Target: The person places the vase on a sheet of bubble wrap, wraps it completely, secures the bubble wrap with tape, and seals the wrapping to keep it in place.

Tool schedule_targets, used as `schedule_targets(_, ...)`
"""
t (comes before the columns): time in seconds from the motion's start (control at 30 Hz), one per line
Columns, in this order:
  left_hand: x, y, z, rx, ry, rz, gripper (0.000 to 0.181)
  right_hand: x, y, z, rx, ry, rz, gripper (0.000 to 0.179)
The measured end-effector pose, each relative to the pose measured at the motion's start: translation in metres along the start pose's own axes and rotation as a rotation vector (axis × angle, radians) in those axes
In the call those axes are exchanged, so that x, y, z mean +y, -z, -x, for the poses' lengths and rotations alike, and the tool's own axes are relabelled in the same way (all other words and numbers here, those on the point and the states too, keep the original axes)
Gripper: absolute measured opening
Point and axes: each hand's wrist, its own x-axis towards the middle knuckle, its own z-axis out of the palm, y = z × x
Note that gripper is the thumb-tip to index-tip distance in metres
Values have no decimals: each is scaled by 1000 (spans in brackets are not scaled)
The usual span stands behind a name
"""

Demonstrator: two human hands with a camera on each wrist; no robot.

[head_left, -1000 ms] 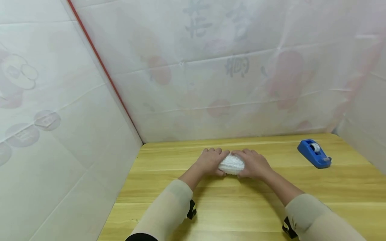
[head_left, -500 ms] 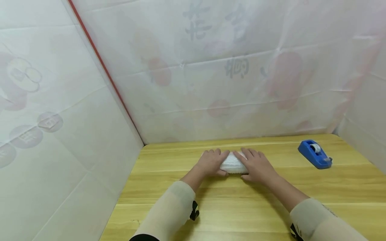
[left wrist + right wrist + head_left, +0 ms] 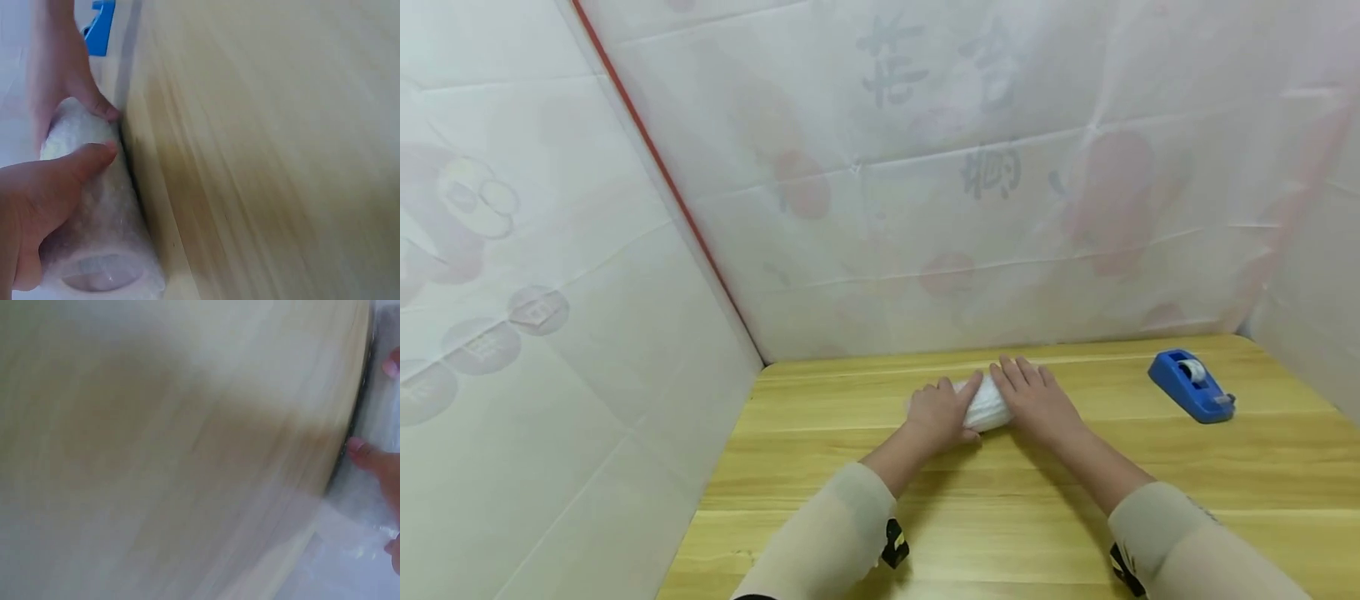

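Observation:
A whitish roll of bubble wrap (image 3: 987, 407) lies on the wooden table near its back, between both hands. In the left wrist view the bubble-wrap roll (image 3: 103, 215) is cylindrical, with a round hollow showing at its near end. My left hand (image 3: 936, 415) grips its left part, thumb along the side facing me. My right hand (image 3: 1043, 408) holds the right part. In the left wrist view the right hand (image 3: 59, 78) straddles the far end, thumb on one side and fingers on the other. Anything inside the wrap cannot be made out.
A blue tape dispenser (image 3: 1192, 386) with a tape roll stands at the table's back right. The wooden table (image 3: 1000, 517) ends against a white, printed sheet wall (image 3: 880, 233) behind, with further sheets at left and right.
My right hand has shifted its hold, its fingers now reaching farther over the roll toward the back. The roll has turned slightly. The left hand keeps its grip. The tape dispenser stays put.

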Motion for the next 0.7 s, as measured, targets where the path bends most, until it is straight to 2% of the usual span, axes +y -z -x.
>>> schedule_targets(0.13,0,-4,6,-2,-24,-4,109,5,1,-4,-18,29,-27,61)
schedule_targets(0.27,3,-7,10,43,-55,4,102,8,1,-8,-29,2,-39,60)
schedule_targets(0.37,5,-7,12,62,-49,16,97,6,-2,-10,-7,-22,-38,60)
schedule_targets(0.5,5,-6,14,67,-35,13,98,0,-2,-11,34,-3,-38,65)
schedule_targets(0.6,3,-6,15,81,-43,-1,102,-4,0,-14,21,26,-35,70)
schedule_targets(0.7,0,-8,17,108,-61,23,107,-5,3,-17,-26,40,-31,66)
